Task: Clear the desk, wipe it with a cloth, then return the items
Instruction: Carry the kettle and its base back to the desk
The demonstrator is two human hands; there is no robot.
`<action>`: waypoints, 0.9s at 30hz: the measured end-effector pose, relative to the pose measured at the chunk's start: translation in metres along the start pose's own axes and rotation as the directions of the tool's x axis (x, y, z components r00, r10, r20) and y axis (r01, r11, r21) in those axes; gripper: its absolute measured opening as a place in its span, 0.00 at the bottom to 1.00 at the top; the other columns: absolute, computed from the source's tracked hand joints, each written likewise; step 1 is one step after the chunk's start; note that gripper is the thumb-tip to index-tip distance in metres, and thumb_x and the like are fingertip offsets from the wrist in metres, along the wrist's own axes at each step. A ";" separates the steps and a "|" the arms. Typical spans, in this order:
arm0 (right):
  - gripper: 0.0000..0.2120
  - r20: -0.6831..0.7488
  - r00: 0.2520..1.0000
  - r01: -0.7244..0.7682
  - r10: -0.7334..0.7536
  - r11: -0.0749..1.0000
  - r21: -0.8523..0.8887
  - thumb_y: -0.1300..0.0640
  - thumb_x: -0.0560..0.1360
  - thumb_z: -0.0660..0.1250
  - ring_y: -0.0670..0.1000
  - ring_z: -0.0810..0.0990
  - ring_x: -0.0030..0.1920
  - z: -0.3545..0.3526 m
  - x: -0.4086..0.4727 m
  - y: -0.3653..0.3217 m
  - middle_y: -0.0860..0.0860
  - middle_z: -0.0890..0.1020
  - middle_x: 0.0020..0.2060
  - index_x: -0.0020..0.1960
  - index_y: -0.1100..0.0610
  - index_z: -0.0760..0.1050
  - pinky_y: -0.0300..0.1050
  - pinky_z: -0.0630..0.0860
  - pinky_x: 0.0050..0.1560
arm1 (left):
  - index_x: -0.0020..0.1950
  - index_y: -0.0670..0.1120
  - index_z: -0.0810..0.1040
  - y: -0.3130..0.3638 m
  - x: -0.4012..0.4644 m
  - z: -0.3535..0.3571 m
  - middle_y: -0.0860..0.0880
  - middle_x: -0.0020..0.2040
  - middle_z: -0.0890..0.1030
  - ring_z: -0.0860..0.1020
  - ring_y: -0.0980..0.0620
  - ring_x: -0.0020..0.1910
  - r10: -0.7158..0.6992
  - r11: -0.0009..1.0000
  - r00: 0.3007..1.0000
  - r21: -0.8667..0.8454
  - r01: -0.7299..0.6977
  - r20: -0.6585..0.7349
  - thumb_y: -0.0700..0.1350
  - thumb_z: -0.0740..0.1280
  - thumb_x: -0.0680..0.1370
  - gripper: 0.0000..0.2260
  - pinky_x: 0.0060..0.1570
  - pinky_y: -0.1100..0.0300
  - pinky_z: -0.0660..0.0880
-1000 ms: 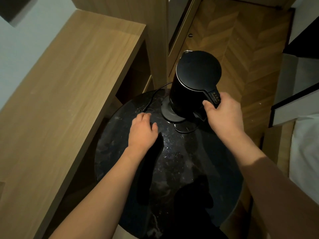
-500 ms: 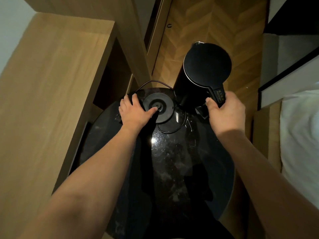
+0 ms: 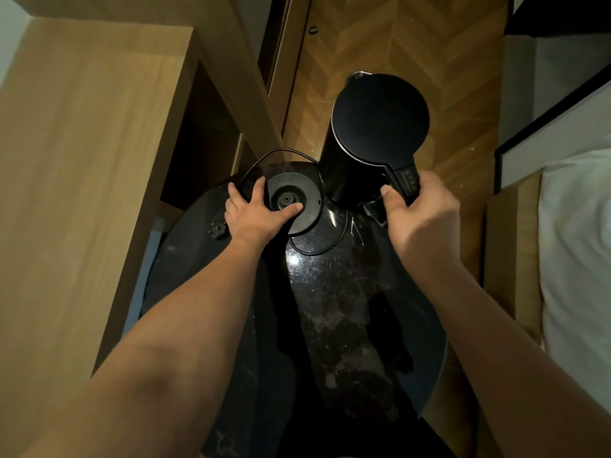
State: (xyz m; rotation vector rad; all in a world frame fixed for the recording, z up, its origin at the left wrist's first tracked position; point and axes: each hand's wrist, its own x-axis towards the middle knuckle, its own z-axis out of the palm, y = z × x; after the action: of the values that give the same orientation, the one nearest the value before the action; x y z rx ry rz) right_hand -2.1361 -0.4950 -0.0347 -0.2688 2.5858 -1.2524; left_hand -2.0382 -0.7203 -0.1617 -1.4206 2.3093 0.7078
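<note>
A black electric kettle (image 3: 377,127) hangs lifted off its base, above the far edge of the round black marble table (image 3: 330,325). My right hand (image 3: 420,219) grips the kettle's handle, just below its button panel. The round black kettle base (image 3: 294,200) lies on the table's far side. My left hand (image 3: 258,213) holds the base's left rim, thumb on top near the centre connector, fingers over the edge. The base's black cord (image 3: 281,153) loops off behind it.
A long light-wood desk (image 3: 76,193) runs along the left, touching the table's side. A small dark knob-like object (image 3: 218,230) lies on the table by my left wrist. Herringbone wood floor (image 3: 413,44) lies beyond; a white bed (image 3: 578,259) is at right.
My right hand has lifted the kettle off its base and moved it right. My left hand has gone from the tabletop to the base's rim and now holds it.
</note>
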 end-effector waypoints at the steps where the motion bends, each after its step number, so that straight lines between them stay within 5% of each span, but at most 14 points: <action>1: 0.09 0.001 1.000 -0.002 0.002 1.000 0.004 0.56 0.78 0.68 0.41 0.72 0.31 0.000 -0.001 0.000 0.44 0.73 0.32 0.52 0.62 0.76 0.26 0.67 0.32 | 0.81 0.63 0.49 0.000 0.001 0.000 0.39 0.82 0.42 0.45 0.36 0.80 -0.015 1.000 1.000 0.009 0.015 0.012 0.79 0.64 0.65 0.50 0.77 0.43 0.47; 5: 0.10 0.023 1.000 -0.008 0.008 1.000 -0.007 0.55 0.79 0.67 0.43 0.72 0.32 0.001 -0.004 0.004 0.46 0.73 0.33 0.53 0.61 0.75 0.29 0.66 0.32 | 0.81 0.61 0.45 0.004 0.001 -0.001 0.38 0.82 0.46 0.47 0.36 0.80 -0.035 0.998 0.999 0.062 0.033 0.038 0.81 0.61 0.65 0.52 0.77 0.42 0.48; 9: 0.09 0.025 1.000 0.009 -0.008 1.000 -0.018 0.55 0.79 0.68 0.44 0.72 0.32 -0.003 -0.008 0.007 0.46 0.73 0.33 0.53 0.61 0.75 0.29 0.66 0.32 | 0.80 0.62 0.52 0.002 0.000 0.007 0.36 0.79 0.54 0.54 0.35 0.78 0.029 1.000 0.998 0.015 -0.028 -0.054 0.75 0.61 0.72 0.41 0.76 0.42 0.52; 14: 0.11 0.044 0.999 -0.009 0.010 1.000 -0.028 0.54 0.79 0.67 0.50 0.76 0.35 -0.010 -0.013 0.011 0.52 0.77 0.35 0.54 0.61 0.75 0.48 0.76 0.41 | 0.72 0.55 0.68 0.005 -0.012 0.023 0.35 0.74 0.63 0.61 0.34 0.73 0.087 0.992 0.982 -0.076 -0.101 -0.168 0.63 0.64 0.78 0.25 0.73 0.44 0.58; 21: 0.08 0.070 0.995 -0.065 0.068 0.997 -0.039 0.50 0.79 0.66 0.54 0.79 0.40 -0.024 -0.023 0.007 0.50 0.79 0.38 0.54 0.54 0.75 0.57 0.80 0.48 | 0.65 0.50 0.71 -0.005 -0.033 0.025 0.35 0.73 0.64 0.64 0.32 0.70 0.040 0.986 0.985 -0.153 -0.065 -0.167 0.61 0.65 0.80 0.20 0.72 0.42 0.61; 27: 0.08 0.083 0.996 -0.005 0.009 0.999 -0.050 0.51 0.79 0.66 0.53 0.78 0.40 -0.031 -0.033 -0.004 0.49 0.78 0.38 0.53 0.55 0.75 0.51 0.77 0.44 | 0.64 0.53 0.70 -0.029 -0.080 0.016 0.40 0.70 0.65 0.65 0.37 0.70 0.006 0.918 0.976 -0.385 -0.092 -0.218 0.60 0.66 0.79 0.17 0.72 0.43 0.61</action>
State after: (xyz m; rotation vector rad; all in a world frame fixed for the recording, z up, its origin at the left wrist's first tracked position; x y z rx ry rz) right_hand -2.1144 -0.4650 -0.0083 -0.3151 2.5474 -1.1504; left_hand -1.9763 -0.6639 -0.1397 -1.6855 2.4686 1.1401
